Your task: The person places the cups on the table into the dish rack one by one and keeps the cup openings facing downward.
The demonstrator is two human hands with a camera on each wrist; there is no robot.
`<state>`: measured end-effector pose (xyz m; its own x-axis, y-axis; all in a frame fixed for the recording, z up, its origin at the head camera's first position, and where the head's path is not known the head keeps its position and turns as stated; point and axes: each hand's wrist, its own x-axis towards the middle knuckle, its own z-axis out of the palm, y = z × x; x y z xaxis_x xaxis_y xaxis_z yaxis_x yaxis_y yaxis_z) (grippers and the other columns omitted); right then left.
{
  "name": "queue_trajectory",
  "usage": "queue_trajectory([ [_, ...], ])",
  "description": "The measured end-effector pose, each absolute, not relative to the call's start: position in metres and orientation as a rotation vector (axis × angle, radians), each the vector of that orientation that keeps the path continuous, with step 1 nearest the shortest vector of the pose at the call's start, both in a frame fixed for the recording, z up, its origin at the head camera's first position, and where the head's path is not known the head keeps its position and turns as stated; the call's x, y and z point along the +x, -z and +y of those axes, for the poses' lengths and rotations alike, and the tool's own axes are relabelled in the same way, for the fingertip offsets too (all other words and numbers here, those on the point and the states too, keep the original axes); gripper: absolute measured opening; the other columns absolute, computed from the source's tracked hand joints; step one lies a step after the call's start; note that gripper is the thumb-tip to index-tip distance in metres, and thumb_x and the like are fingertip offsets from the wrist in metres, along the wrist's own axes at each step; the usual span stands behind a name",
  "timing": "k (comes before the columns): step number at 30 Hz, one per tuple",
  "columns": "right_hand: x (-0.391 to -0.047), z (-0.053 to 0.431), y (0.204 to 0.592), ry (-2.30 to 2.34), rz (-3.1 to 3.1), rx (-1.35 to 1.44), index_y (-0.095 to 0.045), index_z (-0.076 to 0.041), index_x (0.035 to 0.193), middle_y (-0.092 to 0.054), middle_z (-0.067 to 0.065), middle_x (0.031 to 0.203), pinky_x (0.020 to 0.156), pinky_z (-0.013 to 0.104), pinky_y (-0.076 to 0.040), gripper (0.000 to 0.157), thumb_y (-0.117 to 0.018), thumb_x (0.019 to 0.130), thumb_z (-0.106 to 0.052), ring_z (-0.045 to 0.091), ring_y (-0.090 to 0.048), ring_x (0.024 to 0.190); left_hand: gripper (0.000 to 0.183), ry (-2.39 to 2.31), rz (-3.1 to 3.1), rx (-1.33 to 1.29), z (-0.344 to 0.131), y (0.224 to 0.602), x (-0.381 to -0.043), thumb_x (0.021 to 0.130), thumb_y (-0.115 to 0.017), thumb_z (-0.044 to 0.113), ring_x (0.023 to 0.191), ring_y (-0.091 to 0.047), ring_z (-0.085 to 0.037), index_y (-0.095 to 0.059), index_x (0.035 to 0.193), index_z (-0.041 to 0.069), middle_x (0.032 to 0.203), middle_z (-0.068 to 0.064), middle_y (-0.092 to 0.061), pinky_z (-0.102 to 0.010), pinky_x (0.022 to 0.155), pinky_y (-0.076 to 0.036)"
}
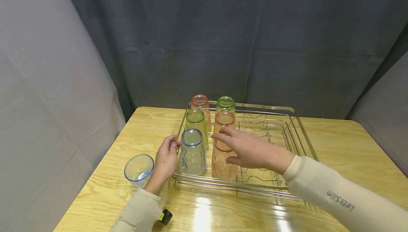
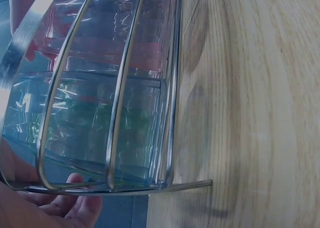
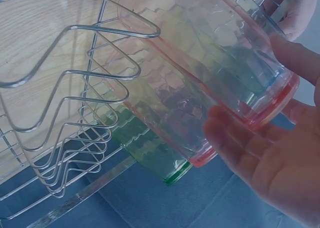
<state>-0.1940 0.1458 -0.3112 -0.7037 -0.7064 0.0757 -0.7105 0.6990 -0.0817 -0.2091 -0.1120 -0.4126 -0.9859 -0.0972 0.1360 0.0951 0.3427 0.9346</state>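
Close to the front of the wire dish rack (image 1: pixel 288 186), my right hand (image 1: pixel 251 150) hovers around the base of an upside-down orange glass (image 1: pixel 224 168), fingers and thumb spread apart. In the right wrist view the thumb and fingers (image 3: pixel 227 133) stand on either side of the glass's reddish base. My left hand (image 1: pixel 166 159) grips the rack's left side, its fingers (image 2: pixel 62 205) curled at the wire rail. Just inside that side, an upside-down blue glass (image 1: pixel 193 159) stands beside the orange one.
Behind these, upside-down glasses stand in two rows: green (image 1: pixel 195 117) and red (image 1: pixel 200 101) on the left, orange (image 1: pixel 225 118) and green (image 1: pixel 225 102) on the right. A blue-rimmed glass (image 1: pixel 138 168) sits on the table left of the rack. A small black object (image 1: pixel 165 218) lies near the left sleeve.
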Motion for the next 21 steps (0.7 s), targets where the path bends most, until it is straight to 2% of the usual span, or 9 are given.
queue_trajectory([
  [10, -0.185, 0.155, 0.306, -0.221, -2.894, 1.120, -0.036, -0.008, 0.152, -0.043, 0.020, 0.152, 0.099, 0.053, -0.051, 0.076, -0.075, 0.089, -0.027, 0.039, -0.057, 0.126, 0.037, 1.697, -2.456, 0.030, -0.113, 0.410, -0.208, 0.105, -0.035, 0.006, 0.120, -0.061, -0.032, -0.048, 0.138, -0.001, 0.121, -0.018, -0.065, -0.046, 0.104, -0.049],
  [21, -0.152, 0.191, 0.290, -0.308, -2.831, 1.016, -0.035, -0.014, 0.153, -0.041, 0.014, 0.154, 0.103, 0.053, -0.049, 0.074, -0.071, 0.091, -0.032, 0.035, -0.053, 0.133, 0.037, 1.683, -2.471, 0.055, -0.112, 0.412, -0.208, 0.105, -0.036, 0.008, 0.120, -0.061, -0.032, -0.049, 0.139, 0.000, 0.122, -0.017, -0.065, -0.046, 0.104, -0.050],
])
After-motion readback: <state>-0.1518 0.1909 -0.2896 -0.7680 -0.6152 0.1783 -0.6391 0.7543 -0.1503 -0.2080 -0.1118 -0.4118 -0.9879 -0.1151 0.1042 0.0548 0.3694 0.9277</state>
